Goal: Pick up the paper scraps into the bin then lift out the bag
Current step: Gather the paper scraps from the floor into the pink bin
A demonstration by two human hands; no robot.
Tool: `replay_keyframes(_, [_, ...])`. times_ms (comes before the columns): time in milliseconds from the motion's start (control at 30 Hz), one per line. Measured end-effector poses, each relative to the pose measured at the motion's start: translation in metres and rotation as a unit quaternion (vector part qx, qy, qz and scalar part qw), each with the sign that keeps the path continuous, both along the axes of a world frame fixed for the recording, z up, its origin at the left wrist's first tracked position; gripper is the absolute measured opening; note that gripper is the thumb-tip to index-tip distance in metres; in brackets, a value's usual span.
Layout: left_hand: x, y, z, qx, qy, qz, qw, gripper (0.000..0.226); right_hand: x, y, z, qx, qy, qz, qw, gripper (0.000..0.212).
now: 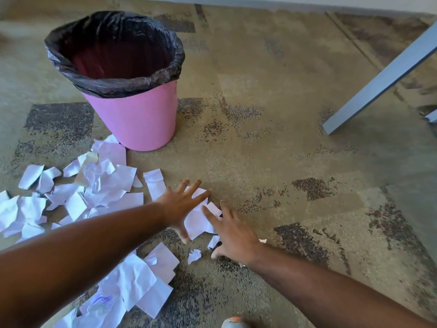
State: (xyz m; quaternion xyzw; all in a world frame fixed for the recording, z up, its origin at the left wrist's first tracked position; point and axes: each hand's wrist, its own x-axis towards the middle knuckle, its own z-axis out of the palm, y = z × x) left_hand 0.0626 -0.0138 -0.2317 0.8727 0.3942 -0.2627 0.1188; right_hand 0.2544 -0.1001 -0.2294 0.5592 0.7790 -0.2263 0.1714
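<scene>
A pink bin (139, 117) stands upright on the carpet at upper left, lined with a black bag (71, 43) folded over its rim. White paper scraps (94, 185) lie scattered in front of it, with another pile (137, 280) nearer me. Between my two hands lies one larger white scrap (197, 221). My left hand (182, 204) hovers over that scrap's left side with fingers spread. My right hand (229, 230) rests at its right edge, fingers apart, with small scraps (194, 255) just below. Neither hand holds anything.
A grey table leg (383, 76) slants across the upper right. A pale wall base (260, 1) runs along the top. The patterned beige and brown carpet (283, 150) stretches right of the bin. A shoe tip (234, 323) shows at the bottom edge.
</scene>
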Motion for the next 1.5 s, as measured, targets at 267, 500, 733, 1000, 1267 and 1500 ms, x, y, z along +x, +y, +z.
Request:
replay_keyframes(267, [0.003,-0.01,-0.021,0.007,-0.026,0.02,0.999,0.132,-0.003,0.006,-0.02,0.066,0.057,0.004,0.996,0.098])
replay_keyframes(500, [-0.003,-0.019,-0.023,0.034,-0.103,0.018,0.994,0.093,-0.007,0.001,-0.022,0.089,0.13,-0.065,0.985,0.068])
replay_keyframes(733, [0.0,-0.017,-0.011,0.005,-0.17,0.093,0.981,0.052,-0.019,0.0,-0.023,0.094,0.232,-0.194,0.949,0.055])
replay_keyframes(1000, [0.006,-0.001,0.019,-0.014,-0.251,0.138,0.958,0.039,-0.025,0.004,-0.007,0.141,0.273,-0.256,0.917,0.052])
replay_keyframes(1267, [-0.006,0.042,0.102,0.104,-0.321,0.124,0.933,0.034,-0.032,0.051,0.06,0.257,0.324,-0.22,0.884,0.051])
replay_keyframes(1500, [-0.03,0.074,0.187,0.245,-0.369,0.163,0.882,0.035,-0.055,0.114,0.14,0.336,0.355,-0.173,0.855,0.057])
